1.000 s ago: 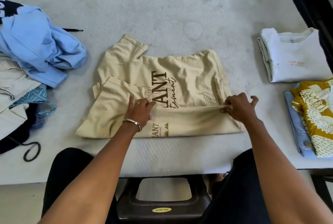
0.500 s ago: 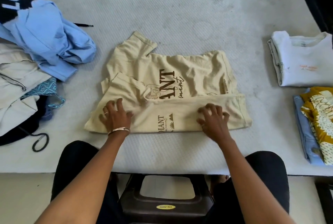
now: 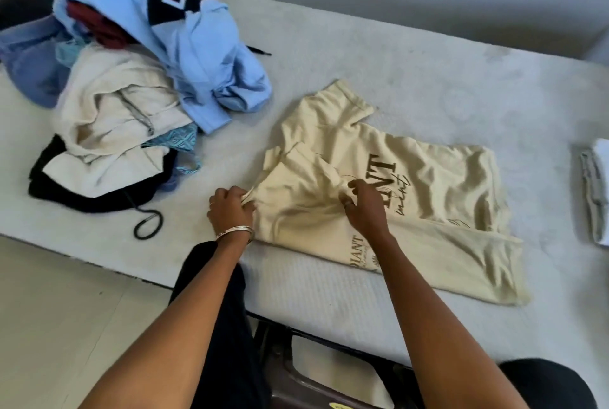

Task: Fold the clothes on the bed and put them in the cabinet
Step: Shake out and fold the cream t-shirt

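Both hands are working on the cream T-shirt point(image 3: 412, 184) that is lying partly folded near the middle of the bed point(image 3: 428, 72). At about 7 o'clock from the shirt's centre, the left hand point(image 3: 230, 209) is pinching the shirt's left edge, with its fingers curled round a small bunch of cloth. It is wearing a metal bangle point(image 3: 234, 231) at the wrist. Just to the 3 o'clock side of it, the right hand point(image 3: 364, 207) is gripping a fold of the same shirt beside the brown lettering, its fingers bent over the fabric. The near strip of the shirt is lying doubled over toward the body of the garment, and one short sleeve is sticking out at 11 o'clock.

At 10 o'clock from the shirt, a heap of unfolded clothes is sitting on the bed: a light blue hoodie point(image 3: 197, 56) is lying on top, a cream garment point(image 3: 112, 112) is lying below it, and a black garment point(image 3: 66, 191) with a looped cord is lying at the bottom. At 3 o'clock, at the frame's edge, a folded white garment point(image 3: 598, 191) is resting on the bed, well apart from the shirt. At 6 o'clock, a dark stool point(image 3: 296, 369) is showing between the person's legs.
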A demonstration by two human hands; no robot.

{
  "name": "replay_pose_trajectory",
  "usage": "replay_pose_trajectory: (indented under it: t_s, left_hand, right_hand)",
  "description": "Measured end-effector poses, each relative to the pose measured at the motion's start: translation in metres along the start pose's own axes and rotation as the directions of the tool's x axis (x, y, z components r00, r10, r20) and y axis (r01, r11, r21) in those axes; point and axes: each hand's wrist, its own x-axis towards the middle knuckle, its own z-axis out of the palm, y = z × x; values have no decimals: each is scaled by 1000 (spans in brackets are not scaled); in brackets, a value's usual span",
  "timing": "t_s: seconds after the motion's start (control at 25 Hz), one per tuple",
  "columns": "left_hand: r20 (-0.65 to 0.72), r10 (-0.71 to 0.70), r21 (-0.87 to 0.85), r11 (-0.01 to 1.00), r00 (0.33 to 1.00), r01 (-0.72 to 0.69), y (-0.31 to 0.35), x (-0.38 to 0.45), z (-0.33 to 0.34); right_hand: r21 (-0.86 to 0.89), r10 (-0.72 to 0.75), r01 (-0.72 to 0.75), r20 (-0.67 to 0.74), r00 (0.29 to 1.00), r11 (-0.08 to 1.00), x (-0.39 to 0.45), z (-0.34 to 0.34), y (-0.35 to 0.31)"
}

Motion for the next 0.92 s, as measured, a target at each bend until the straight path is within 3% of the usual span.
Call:
replay_pose_trajectory:
  t_s: [0.08, 0.2, 0.28, 0.36, 0.44, 0.48, 0.64, 0.68, 0.84, 0.92]
  left_hand:
    - [-73, 116, -252, 959, 991, -131, -4, 8, -10]
    - [-19, 181, -478, 862, 983, -168, 0, 14, -28]
    - [76, 264, -394, 894, 961, -215, -6, 29, -36]
    - [271, 332, -121, 943, 903, -310, -22, 48, -41]
    - [400, 215, 139, 947, 891, -291, -39, 65, -43]
    - [366, 189, 217, 935, 911, -281, -45, 67, -40]
    - [23, 334, 97, 937, 942, -335, -53, 51, -17]
    - [26, 315, 103, 943, 949, -316, -52, 46, -14]
    - [295, 110, 311, 928, 949, -204, -42, 44, -15]
    - [226, 163, 213, 954, 960, -212, -34, 50, -19]
  right_hand:
    - [10, 40, -40, 44, 998, 999, 32, 10, -24]
    - [-120, 183, -164, 172, 968, 979, 73, 24, -34]
    - [-248, 210, -145, 261, 942, 958, 88, 32, -33]
    - [-154, 199, -162, 269, 942, 975, 93, 35, -31]
    - [-29, 184, -182, 190, 964, 983, 93, 33, -29]
    - [-2, 179, -181, 158, 971, 984, 91, 32, -27]
    - [-10, 107, -107, 165, 980, 994, 91, 32, -30]
    - [3, 127, -130, 177, 976, 992, 92, 31, -36]
    - [-41, 188, -184, 248, 950, 982, 103, 31, -60]
    - [42, 134, -157, 339, 931, 987, 107, 27, -69]
